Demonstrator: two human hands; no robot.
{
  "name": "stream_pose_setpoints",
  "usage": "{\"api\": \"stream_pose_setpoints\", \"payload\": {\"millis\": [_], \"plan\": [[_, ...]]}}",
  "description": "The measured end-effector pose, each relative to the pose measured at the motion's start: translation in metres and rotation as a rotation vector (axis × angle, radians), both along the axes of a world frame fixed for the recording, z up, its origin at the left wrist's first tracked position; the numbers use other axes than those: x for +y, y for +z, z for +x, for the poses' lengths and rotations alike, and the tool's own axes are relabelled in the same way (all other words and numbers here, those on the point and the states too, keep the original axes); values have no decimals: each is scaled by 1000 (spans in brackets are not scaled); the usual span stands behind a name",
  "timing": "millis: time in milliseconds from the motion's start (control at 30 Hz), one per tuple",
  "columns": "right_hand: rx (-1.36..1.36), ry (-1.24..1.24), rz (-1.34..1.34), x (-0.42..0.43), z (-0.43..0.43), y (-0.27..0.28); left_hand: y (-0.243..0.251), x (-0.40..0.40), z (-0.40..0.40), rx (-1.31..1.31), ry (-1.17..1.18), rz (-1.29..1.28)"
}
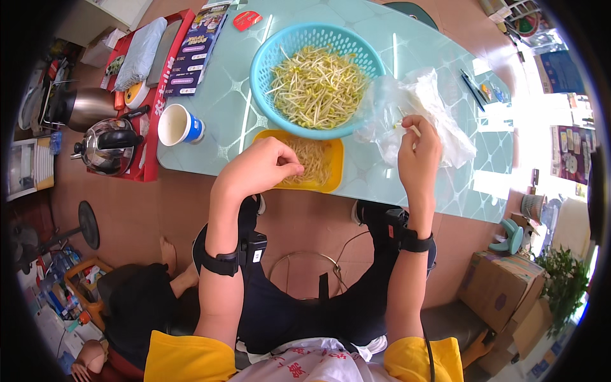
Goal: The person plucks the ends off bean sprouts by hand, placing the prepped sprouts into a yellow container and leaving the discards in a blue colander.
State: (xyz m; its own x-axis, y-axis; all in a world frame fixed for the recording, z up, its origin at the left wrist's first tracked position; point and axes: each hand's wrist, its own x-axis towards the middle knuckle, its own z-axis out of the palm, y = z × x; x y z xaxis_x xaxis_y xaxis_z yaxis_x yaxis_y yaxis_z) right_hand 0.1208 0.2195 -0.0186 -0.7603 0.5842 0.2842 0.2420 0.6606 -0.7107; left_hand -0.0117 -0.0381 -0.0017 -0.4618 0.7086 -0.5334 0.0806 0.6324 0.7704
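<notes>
My left hand is over a yellow plastic tray. Its thumb and fingertips are drawn together, and nothing shows between them. Thin, pale sprout trimmings lie in that tray. Behind it stands a light-blue plastic colander holding a heap of bean sprouts with yellow heads. Above a crumpled clear and white plastic bag hangs my right hand, fingers curled and thumb near the index finger. A small sprout piece shows beside its fingertips; whether it is held or lies on the bag is unclear.
A paper cup is near the table's left edge. Beyond are a red tray and a steel kettle. Pens lie at the right. Another person's leg is at lower left; a cardboard box is at right.
</notes>
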Motion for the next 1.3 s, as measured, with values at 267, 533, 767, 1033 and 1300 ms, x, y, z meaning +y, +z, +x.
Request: {"api": "stream_pose_setpoints", "payload": {"millis": [267,533,767,1033,1300], "plan": [[-468,-37,313,44,-4,-27,0,15,-7,15,-132,-13],[-706,-16,439,60,-17,-38,-4,32,-7,63,-190,-19],[-775,-19,407,63,-22,-35,-1,26,-7,31,-166,-20],[-488,5,352,48,-21,-13,3,21,-2,9,-112,62],[-276,12,17,28,-19,15,20,42,7,-33,7,390]]}}
